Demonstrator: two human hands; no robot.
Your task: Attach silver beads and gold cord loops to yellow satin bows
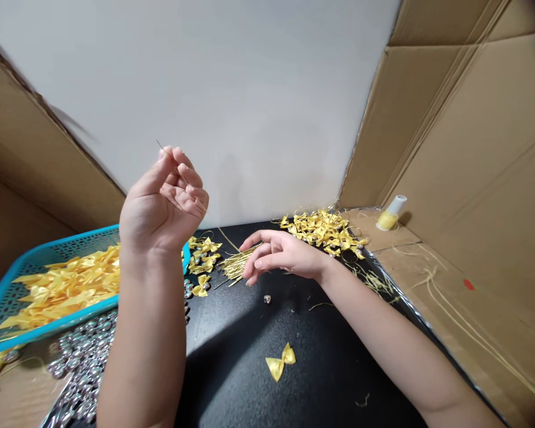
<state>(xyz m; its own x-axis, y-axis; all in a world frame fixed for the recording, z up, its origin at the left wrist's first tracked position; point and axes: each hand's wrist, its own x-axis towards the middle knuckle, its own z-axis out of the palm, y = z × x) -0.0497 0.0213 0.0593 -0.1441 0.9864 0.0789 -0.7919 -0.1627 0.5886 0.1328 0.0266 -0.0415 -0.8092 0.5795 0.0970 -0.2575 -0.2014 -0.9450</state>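
My left hand (164,196) is raised before the pale wall, thumb and fingers pinched on a thin needle (159,144) whose tip points up and left. A fine thread seems to trail from it down to the right. Lower down, my right hand (285,255) hovers at a bundle of gold wire strips (235,266), its fingers apart and slightly bent, with nothing visible between them. On the black tabletop (232,368) lie a yellow ribbon bow (280,362) and, above it, a small shiny bead (267,299).
A blue basket (49,329) of yellow bows stands at left, with many silvery beads (82,362) in front. Finished-looking bows with beads (325,230) are piled at the back right. A white cone spool (391,214) stands on cardboard. Cardboard walls (472,148) flank both sides.
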